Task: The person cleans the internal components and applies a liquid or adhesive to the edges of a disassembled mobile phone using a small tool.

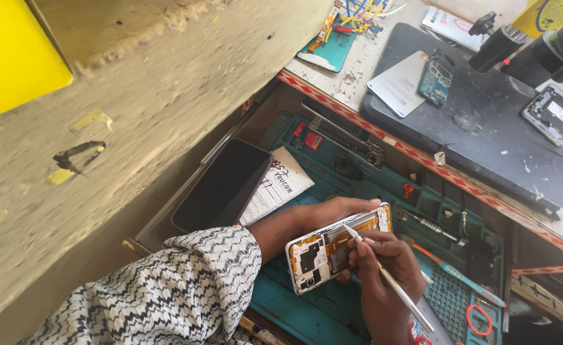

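An opened phone (339, 246) is gripped back-up in the left hand (332, 211) above the teal mat (307, 306), steadying its exposed insides. Tweezers (387, 275) are pinched pen-like in the right hand (383, 268), their tip set on the phone's orange ribbon for fine control. Left of the phone, a dark screen (220, 185) is laid flat.

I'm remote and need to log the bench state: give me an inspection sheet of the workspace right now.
Surface: teal repair mat in an open drawer.
Job's things: opened phone, back off; thin white tool, tip on its innards.
Clutter: dark phone, paper slip, circuit board, screwdriver.
Grippers: left hand cradles the opened phone; right hand holds the tool.
Cables: coloured wires.
Surroundings: worn wall, microscope.
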